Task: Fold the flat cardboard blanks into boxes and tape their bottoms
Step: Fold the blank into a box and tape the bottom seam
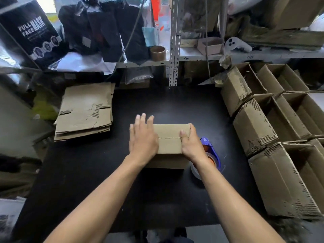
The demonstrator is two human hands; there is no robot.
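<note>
The person leans over a black table [87, 172], both bare forearms reaching forward from its near edge. In the middle of the table stands a folded cardboard box [169, 146] with its two flaps closed on top; the seam between them runs from left to right and no tape is seen on it. The left hand [142, 137] lies flat on the left part of the flaps, fingers straight and a little spread. The right hand [191, 144] holds the right end of the box, thumb on top near the seam and the other fingers curled down over the side. Just beside this wrist, on the right, lies a blue tape dispenser [211, 151] with its roll of tape. Along the right edge of the table, finished open boxes [263, 130] lie in rows. Toward the far left corner a stack of flat blanks [85, 109] rests. Behind the far edge stands a metal shelf [175, 41] full of goods.
</note>
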